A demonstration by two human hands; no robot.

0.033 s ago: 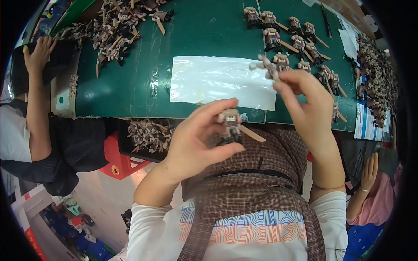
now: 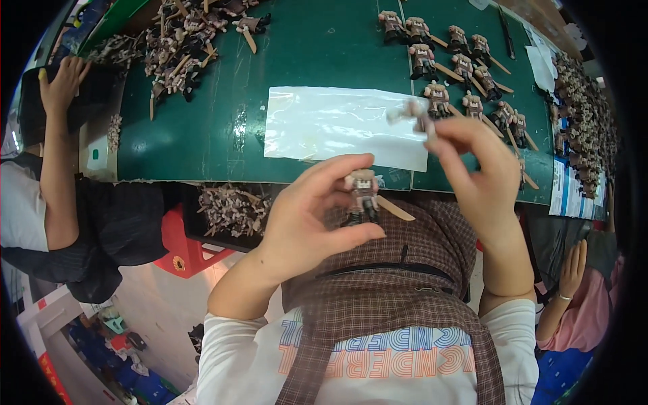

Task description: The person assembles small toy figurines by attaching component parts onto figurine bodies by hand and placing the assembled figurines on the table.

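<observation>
My left hand (image 2: 287, 219) is closed around a small figurine (image 2: 363, 192), held upright between thumb and fingers in front of my apron. The figurine has a brown-grey body, dark feet and a flat tan blade-shaped piece (image 2: 397, 208) sticking out at its lower right. Over the right end of a glossy white sheet (image 2: 331, 125), my right hand (image 2: 482, 158) pinches a small pale-and-brown part (image 2: 410, 111). Motion blurs that part, so its exact kind cannot be made out. The two hands are apart.
Finished-looking figurines (image 2: 462, 67) stand in loose rows at the right of the green table (image 2: 324, 40). Piles of parts lie at far left (image 2: 179, 50), far right (image 2: 586, 128) and in a container below the edge (image 2: 233, 210). Co-workers' arms (image 2: 59, 148) show at both sides.
The small part in my right hand has tilted and lowered slightly, with the hand turning. My left hand and its figurine have shifted a little to the right.
</observation>
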